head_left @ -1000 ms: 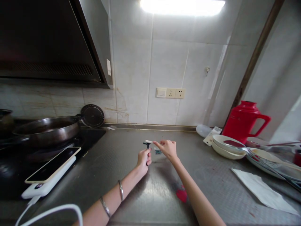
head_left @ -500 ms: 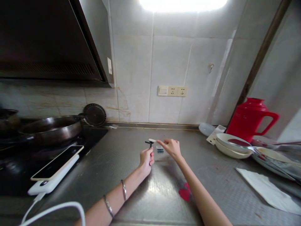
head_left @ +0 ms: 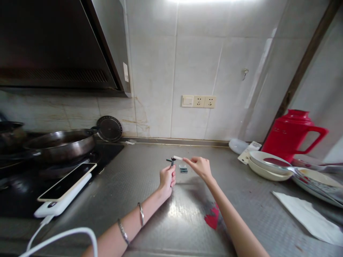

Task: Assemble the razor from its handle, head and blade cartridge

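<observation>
My left hand (head_left: 167, 179) is closed around the handle of a small black razor (head_left: 172, 162), held upright above the counter, with a thin dark-green piece sticking out left of its head. In my right hand (head_left: 200, 166), finger and thumb pinch a slim white stick (head_left: 178, 158). The stick's left end is at the razor's head; whether they touch I cannot tell. Just behind and between my hands, a small clear case (head_left: 183, 169) with dark-green strips inside lies on the counter.
The metal counter (head_left: 150, 228) has a red patch (head_left: 212, 218). On the left are a pan (head_left: 60, 144) on the stove and a phone (head_left: 66, 182) on a white power bank (head_left: 50, 208). To the right stand a red thermos (head_left: 291, 135), bowls (head_left: 269, 173) and a white paper (head_left: 305, 217).
My right hand has shifted slightly right with the white stick, showing more of the stick. The left hand keeps its grip on the razor. The camera view has tilted down a little.
</observation>
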`<action>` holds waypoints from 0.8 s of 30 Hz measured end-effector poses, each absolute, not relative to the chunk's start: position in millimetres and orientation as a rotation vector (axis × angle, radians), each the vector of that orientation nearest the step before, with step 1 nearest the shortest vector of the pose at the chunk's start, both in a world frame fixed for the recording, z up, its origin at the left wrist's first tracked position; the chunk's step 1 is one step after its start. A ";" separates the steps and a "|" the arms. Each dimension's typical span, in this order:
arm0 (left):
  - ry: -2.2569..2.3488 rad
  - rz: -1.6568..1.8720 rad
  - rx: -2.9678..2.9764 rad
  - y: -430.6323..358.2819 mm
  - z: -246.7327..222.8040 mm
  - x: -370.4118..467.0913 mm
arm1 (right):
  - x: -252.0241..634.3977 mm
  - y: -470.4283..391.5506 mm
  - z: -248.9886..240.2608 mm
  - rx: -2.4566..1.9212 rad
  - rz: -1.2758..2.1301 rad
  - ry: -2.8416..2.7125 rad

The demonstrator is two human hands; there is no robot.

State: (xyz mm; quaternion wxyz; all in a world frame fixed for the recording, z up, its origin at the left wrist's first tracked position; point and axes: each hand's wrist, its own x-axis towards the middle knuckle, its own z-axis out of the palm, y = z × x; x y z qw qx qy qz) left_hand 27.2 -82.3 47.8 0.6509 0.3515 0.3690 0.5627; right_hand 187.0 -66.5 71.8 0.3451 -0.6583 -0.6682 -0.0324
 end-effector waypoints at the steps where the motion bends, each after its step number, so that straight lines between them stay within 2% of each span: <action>1: 0.837 1.309 0.800 -81.0 50.0 25.1 | 191.1 -67.2 72.4 -1.721 -0.082 -1.732; 10: 0.943 1.253 0.872 -83.1 43.5 30.7 | 179.6 -64.9 74.2 -1.661 -0.019 -1.710; 16: 0.882 1.425 0.883 -77.8 57.6 21.0 | 197.5 -65.7 73.0 -1.742 -0.032 -1.690; 24: 0.900 1.309 0.899 -84.5 50.2 28.6 | 182.1 -64.6 76.6 -1.627 -0.012 -1.693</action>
